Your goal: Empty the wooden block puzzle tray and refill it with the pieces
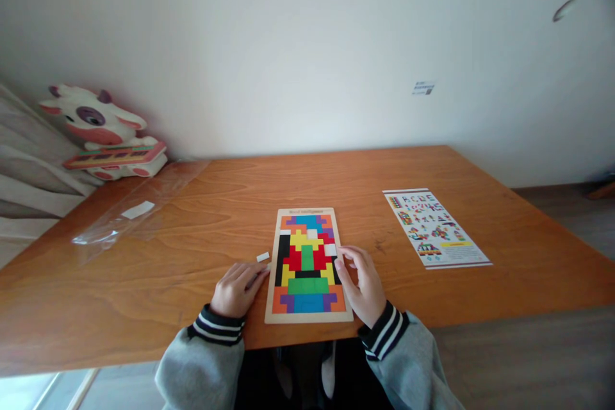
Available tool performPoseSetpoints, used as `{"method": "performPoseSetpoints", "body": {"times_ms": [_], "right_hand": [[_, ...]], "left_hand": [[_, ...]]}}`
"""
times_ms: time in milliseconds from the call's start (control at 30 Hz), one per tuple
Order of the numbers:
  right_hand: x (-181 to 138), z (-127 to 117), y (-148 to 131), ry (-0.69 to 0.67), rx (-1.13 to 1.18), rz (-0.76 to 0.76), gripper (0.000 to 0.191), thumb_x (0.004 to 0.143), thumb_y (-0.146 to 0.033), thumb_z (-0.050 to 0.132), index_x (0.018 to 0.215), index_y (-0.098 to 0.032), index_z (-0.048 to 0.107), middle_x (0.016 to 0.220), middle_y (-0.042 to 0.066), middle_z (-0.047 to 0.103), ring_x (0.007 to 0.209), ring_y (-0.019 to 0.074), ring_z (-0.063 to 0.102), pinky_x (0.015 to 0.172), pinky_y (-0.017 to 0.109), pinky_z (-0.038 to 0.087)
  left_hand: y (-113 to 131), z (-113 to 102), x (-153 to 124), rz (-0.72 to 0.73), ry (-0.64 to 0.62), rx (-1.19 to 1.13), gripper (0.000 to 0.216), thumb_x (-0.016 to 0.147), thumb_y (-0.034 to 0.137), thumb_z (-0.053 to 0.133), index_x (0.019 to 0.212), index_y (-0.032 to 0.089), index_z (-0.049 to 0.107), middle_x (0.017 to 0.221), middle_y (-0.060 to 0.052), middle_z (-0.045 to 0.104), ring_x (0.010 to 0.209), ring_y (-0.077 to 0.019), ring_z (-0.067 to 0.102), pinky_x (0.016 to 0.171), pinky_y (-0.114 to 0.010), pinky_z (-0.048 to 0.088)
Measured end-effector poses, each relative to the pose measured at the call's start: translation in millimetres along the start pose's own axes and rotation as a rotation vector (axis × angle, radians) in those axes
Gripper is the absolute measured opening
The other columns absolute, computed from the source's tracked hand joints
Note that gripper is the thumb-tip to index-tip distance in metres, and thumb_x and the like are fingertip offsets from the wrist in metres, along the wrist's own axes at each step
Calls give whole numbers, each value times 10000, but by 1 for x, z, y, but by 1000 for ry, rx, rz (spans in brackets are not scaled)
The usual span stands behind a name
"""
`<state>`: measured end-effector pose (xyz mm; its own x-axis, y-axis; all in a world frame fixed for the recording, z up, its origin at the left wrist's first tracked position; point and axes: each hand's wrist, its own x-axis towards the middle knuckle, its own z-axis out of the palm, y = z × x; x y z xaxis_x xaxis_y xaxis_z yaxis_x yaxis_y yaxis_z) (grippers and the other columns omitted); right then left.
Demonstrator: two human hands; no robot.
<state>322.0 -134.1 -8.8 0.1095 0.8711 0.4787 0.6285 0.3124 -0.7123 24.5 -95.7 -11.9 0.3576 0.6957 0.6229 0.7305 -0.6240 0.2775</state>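
Note:
A wooden puzzle board [308, 318] lies on the table, its pale frame filled with colourful blocks in red, green, yellow, blue, purple, orange and black. White squares [330, 250] show among them near the right edge and upper middle. My left hand [236, 288] rests on the table at the board's left side, fingers stretched toward its edge. Just beyond those fingertips lies a loose small white block [262, 257]. At the right edge of the board is my right hand [361, 283], thumb and forefinger apart beside a white square, with no block visible between them.
A printed pattern sheet [437, 230] lies to the right. On the left are a clear plastic bag [139, 210] and a cow-shaped toy keyboard [115, 134]. The wooden table [288, 179] reaches the white wall at the back; a curtain [29, 160] hangs at the far left.

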Motion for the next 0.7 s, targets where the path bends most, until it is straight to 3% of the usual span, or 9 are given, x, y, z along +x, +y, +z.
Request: {"method": "performPoseSetpoints", "body": {"times_ms": [400, 700], "right_hand": [[-1, 2, 2, 2, 29, 41, 236, 964, -348, 544, 1158, -220, 587, 1089, 107, 652, 972, 226, 638, 798, 388, 583], [-3, 4, 4, -24, 33, 75, 216, 968, -335, 531, 1139, -211, 576, 1048, 104, 660, 919, 214, 642, 766, 368, 576]], "left_hand": [[3, -4, 4, 76, 29, 12, 85, 933, 199, 621, 955, 211, 703, 871, -12, 770, 748, -146, 722, 737, -238, 583], [-7, -11, -6, -98, -3, -34, 185, 940, 360, 622, 998, 205, 705, 863, -16, 759, 766, -143, 721, 740, -227, 588]]}}
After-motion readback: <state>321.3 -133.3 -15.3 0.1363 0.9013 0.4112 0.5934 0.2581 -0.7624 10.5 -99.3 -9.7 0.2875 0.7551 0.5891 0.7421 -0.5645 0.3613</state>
